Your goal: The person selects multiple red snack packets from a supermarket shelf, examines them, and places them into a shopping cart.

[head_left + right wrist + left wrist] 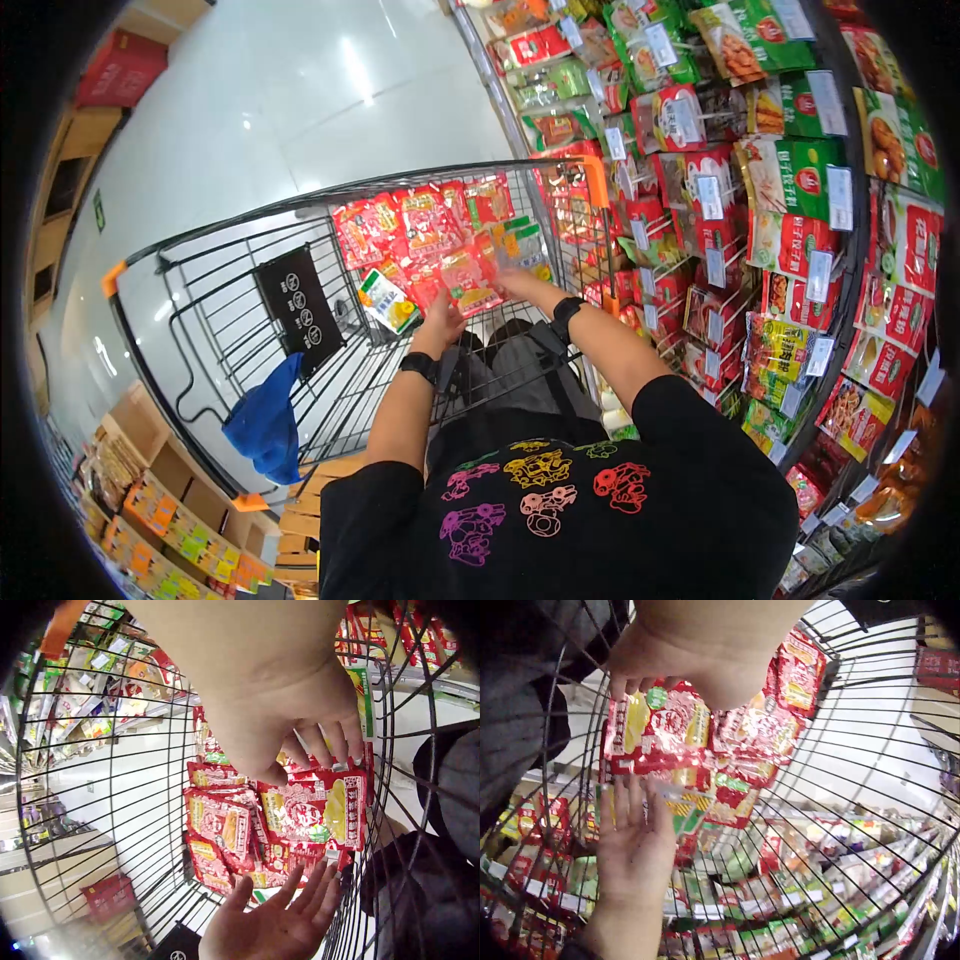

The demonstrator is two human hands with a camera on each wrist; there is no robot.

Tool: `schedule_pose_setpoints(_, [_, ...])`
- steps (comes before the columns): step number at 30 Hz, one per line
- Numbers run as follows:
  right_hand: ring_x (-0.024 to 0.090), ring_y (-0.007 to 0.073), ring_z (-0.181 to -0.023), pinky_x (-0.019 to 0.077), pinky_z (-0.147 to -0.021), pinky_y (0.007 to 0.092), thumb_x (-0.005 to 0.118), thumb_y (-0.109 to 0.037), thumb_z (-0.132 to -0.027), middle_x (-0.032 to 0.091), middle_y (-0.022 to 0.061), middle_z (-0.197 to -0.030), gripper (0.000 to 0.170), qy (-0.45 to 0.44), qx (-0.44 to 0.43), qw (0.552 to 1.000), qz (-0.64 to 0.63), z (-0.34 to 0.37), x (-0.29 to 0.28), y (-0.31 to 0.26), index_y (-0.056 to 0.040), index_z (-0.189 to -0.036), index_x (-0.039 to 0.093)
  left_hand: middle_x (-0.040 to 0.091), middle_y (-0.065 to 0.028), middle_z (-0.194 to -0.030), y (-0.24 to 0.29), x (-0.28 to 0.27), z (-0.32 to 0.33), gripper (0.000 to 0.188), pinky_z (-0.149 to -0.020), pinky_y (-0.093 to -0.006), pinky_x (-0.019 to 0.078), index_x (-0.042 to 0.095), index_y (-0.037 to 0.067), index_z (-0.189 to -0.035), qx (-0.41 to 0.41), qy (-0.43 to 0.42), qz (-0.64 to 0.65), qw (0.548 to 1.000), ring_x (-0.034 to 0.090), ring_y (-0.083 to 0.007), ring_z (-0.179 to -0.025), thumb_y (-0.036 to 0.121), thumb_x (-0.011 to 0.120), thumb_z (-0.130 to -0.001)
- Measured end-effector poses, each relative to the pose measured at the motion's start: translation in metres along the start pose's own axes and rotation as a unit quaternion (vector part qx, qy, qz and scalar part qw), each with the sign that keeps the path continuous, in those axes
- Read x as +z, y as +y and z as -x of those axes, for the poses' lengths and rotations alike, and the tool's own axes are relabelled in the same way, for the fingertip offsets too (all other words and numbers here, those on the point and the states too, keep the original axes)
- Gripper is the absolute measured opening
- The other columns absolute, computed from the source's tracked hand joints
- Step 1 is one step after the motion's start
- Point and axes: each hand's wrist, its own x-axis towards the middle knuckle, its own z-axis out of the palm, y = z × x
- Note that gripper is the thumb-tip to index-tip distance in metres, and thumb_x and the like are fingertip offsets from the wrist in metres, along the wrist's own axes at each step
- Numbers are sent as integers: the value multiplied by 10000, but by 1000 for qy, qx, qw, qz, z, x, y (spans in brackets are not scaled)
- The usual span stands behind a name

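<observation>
Red seasoning packets (430,222) lie in several overlapping rows inside the wire shopping cart (225,330). My left hand (440,325) is at the near left side of the pile. In the right wrist view its fingers (306,889) are extended, palm up, at the edge of a red packet with a yellow panel (315,810). My right hand (517,285) is at the pile's right side, with its fingers (319,742) stretched over the same packet's far edge. A white-and-green packet (388,300) lies left of the hands, and a grey-green packet (523,245) lies beyond the right hand.
Shelves of hanging packets (710,190) line the right side, close to the cart. A black sign (302,305) and a blue cloth (268,420) are on the cart's left part. Wooden display crates (165,465) stand at lower left; pale glossy floor (300,90) extends ahead.
</observation>
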Motion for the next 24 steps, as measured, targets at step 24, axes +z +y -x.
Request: schedule_pose_setpoints(24, [549, 219, -607, 424, -530, 330, 618, -197, -673, 555, 91, -644, 156, 195, -172, 921, 289, 12, 25, -6, -64, -675, 538, 543, -32, -698, 14, -24, -4, 426, -599, -277, 409, 551, 89, -772, 5, -79, -315, 946, 498, -154, -616, 509, 553, -696])
